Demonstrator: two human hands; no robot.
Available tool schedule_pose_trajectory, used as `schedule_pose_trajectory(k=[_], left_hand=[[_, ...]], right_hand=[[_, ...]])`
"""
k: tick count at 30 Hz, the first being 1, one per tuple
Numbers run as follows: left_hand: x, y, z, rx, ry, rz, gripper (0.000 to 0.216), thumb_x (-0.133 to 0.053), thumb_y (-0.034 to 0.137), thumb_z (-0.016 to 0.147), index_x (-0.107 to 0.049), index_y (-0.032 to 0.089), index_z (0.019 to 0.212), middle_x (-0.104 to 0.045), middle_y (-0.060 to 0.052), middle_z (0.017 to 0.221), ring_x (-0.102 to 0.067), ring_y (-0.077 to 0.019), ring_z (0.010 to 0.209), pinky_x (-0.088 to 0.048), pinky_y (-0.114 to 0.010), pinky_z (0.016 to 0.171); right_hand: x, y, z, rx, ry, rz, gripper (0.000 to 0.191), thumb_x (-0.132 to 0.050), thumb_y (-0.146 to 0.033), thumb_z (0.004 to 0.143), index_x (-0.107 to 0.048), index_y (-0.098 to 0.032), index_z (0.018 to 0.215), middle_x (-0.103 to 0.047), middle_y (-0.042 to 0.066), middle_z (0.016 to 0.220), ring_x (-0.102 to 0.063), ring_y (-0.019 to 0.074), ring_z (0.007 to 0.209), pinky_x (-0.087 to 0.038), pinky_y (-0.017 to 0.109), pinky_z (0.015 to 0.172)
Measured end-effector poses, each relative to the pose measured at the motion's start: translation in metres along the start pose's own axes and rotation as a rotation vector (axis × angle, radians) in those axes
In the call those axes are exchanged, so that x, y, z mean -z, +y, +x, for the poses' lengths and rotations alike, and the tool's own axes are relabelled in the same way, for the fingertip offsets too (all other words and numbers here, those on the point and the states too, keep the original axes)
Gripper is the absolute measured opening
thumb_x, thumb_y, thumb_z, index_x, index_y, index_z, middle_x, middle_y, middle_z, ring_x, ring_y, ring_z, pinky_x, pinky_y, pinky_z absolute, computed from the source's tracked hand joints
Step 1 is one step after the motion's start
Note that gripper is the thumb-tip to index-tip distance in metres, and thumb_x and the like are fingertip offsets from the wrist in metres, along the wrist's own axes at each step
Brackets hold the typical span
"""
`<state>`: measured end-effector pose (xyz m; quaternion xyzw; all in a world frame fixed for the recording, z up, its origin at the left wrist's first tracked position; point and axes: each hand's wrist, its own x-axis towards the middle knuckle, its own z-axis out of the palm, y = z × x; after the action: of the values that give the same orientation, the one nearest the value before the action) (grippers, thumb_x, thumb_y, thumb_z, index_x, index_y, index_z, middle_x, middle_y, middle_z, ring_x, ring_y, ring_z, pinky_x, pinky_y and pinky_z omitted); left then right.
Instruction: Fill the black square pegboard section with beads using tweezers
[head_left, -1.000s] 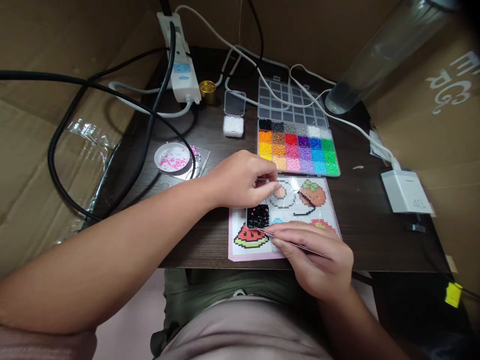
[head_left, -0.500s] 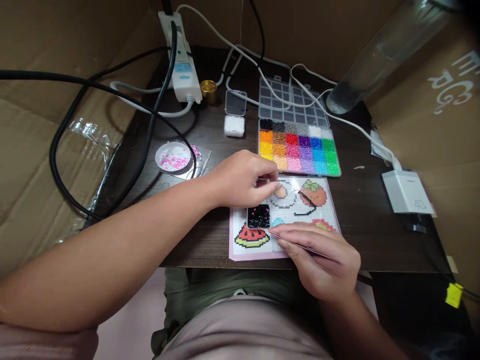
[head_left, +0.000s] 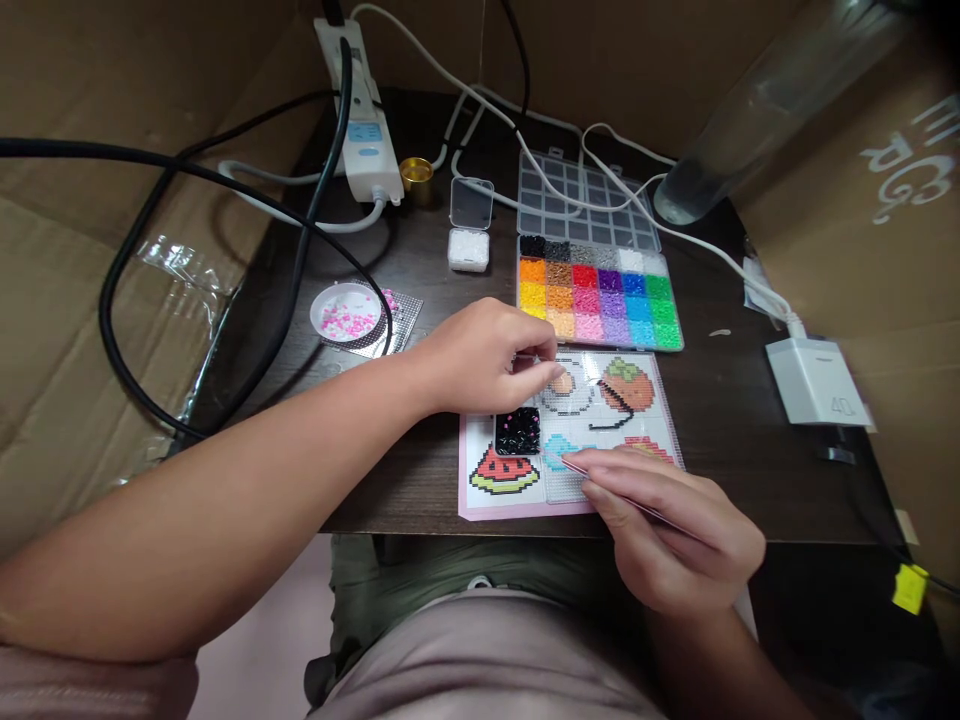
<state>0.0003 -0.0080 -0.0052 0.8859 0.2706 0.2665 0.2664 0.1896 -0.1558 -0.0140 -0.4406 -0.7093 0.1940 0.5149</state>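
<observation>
My right hand [head_left: 686,535] pinches a pair of tweezers [head_left: 600,478], tips over the blue pattern on the sheet. Whether a bead sits in the tips is too small to tell. My left hand [head_left: 491,355] is curled, thumb and forefinger close together at the sheet's upper left; what they hold, if anything, is hidden. Just below it stands a small open box [head_left: 517,432] of black beads with a few pink ones. A clear pegboard [head_left: 566,490] lies over the pattern sheet [head_left: 499,510] with fruit pictures. A line of black beads [head_left: 628,418] crosses the persimmon picture.
Behind the sheet lies an open bead case [head_left: 600,295] with many colours. Further left are a box of white beads [head_left: 469,250], a dish [head_left: 345,313] of pink and white beads, and a power strip [head_left: 360,120]. Cables loop across the table; a white charger [head_left: 814,380] sits right.
My right hand has moved to the right with the tweezers, whose tips went from the black bead box to the blue pattern. My left hand has stayed in place.
</observation>
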Motion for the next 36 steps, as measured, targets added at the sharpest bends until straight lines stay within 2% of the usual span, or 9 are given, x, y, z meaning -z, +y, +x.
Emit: schedule_pose_trajectory(k=[4,8,14,23,36], left_hand=[[0.001,0.0,0.0,-0.005,0.001,0.002,0.016,-0.06,0.024,0.083,-0.072,0.014,0.078,-0.066,0.001,0.063,-0.053,-0.008,0.055,-0.036,-0.022,0.056],[0.003,-0.001,0.0,-0.007,-0.007,0.016,0.016,-0.061,0.024,0.083,-0.072,0.014,0.079,-0.066,0.001,0.064,-0.052,-0.0077,0.055,-0.036,-0.022,0.055],[0.004,-0.002,0.0,-0.001,-0.005,0.039,0.015,-0.061,0.024,0.083,-0.072,0.015,0.079,-0.066,0.002,0.063,-0.051,-0.007,0.053,-0.035,-0.021,0.054],[0.004,0.0,0.001,-0.006,-0.005,0.039,0.017,-0.061,0.026,0.084,-0.072,0.014,0.079,-0.065,0.002,0.063,-0.051,-0.0068,0.053,-0.035,-0.021,0.054],[0.004,-0.001,0.001,0.002,-0.011,0.047,0.017,-0.061,0.027,0.085,-0.072,0.015,0.079,-0.066,0.002,0.064,-0.051,-0.0075,0.054,-0.036,-0.022,0.054]], right_hand=[[0.016,0.0,0.005,-0.034,0.106,-0.086,0.035,-0.073,0.005,0.074,-0.077,-0.021,0.098,-0.08,0.003,0.095,-0.077,0.0187,0.082,-0.064,0.032,0.075],[0.025,0.013,0.007,-0.132,0.22,-0.198,0.028,-0.075,0.001,0.075,-0.079,-0.022,0.09,-0.08,0.001,0.088,-0.076,0.0167,0.078,-0.063,0.028,0.072],[0.024,0.031,-0.001,-0.161,0.163,-0.184,0.026,-0.073,-0.002,0.078,-0.079,-0.024,0.09,-0.08,0.0,0.089,-0.076,0.0175,0.079,-0.063,0.03,0.074],[0.026,0.031,-0.001,-0.154,0.105,-0.158,0.026,-0.073,-0.001,0.078,-0.078,-0.024,0.09,-0.079,-0.001,0.088,-0.075,0.016,0.078,-0.063,0.028,0.074],[0.025,0.032,-0.001,-0.173,0.094,-0.153,0.026,-0.073,-0.001,0.078,-0.078,-0.024,0.09,-0.079,0.0,0.089,-0.075,0.0157,0.08,-0.062,0.028,0.075]])
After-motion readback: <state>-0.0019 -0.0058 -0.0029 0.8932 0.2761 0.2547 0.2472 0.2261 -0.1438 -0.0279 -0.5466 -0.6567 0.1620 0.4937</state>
